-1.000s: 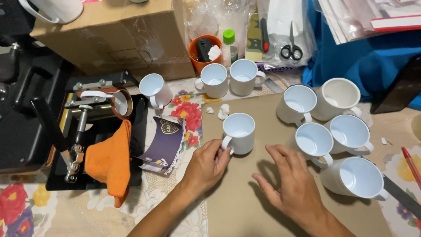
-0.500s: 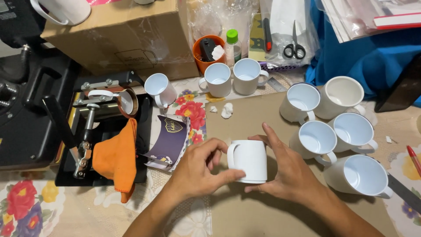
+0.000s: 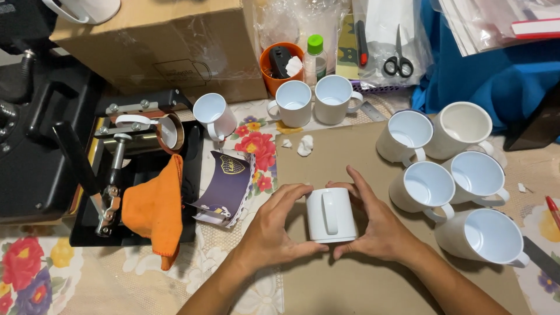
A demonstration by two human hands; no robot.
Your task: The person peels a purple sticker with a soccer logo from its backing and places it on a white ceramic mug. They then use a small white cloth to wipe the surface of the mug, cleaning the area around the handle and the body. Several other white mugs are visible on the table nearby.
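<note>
A plain white mug (image 3: 331,214) lies on its side on the brown cardboard sheet (image 3: 350,151), handle facing up. My left hand (image 3: 272,230) cups its left side and my right hand (image 3: 373,224) cups its right side, fingers curled over the top. A curled dark blue printed sheet (image 3: 226,185) rests just left of my left hand, on the floral tablecloth.
Several empty white mugs (image 3: 431,186) cluster at the right. Two more mugs (image 3: 293,102) stand at the back, and one (image 3: 213,115) tilts near the black mug heat press (image 3: 137,131). An orange cloth (image 3: 154,209) drapes over the press. A cardboard box (image 3: 157,46), orange cup (image 3: 279,67) and scissors (image 3: 398,61) stand behind.
The mug stood upright with my left hand on its handle and my right hand flat on the cardboard. Both hands have since taken it and laid it on its side, closer to me.
</note>
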